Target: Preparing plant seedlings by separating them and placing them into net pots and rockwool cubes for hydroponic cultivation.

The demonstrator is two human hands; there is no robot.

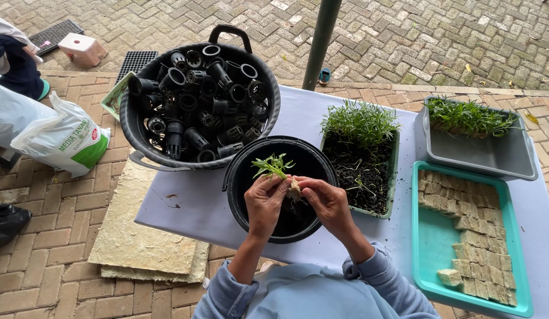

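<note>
Both forearms come up from the bottom edge in pale blue sleeves, elbows out, wrists meeting over a small round black plastic bucket [313,155] on the table with a light lavender cover [191,204].

The left hand [266,201] is curled, thumb and fingertips pinched around a small green seedling with thin leaves [272,165], whose top stands just above the knuckles. The right hand [326,199] faces it, fingers bent and closed on a little tan cube of fibrous growing medium [295,189]. The cube sits between the two thumbs — both hands touch it. Seedling and cube are held above the bucket's mouth, not resting in it.

Hard to make out: the seedling's stem and roots — hidden behind the fingers; whether the stem already sits inside the cube cannot be told. The bucket's inside reads as plain dark.

Around: a large round black tub with handles [145,139], heaped with black plastic net pots [200,100], stands just beyond the bucket, to the left. A dark green rectangular tray of soil [394,171] with a dense patch of green sprouts [360,123] lies beside the bucket on the right. A teal tray [434,242] holds rows of tan cubes [484,236], its lower corner cut off by the frame. A grey tray [493,155] behind it carries more sprouts. A white sack with a green band [67,139] lies on the brick paving [44,236].
</note>
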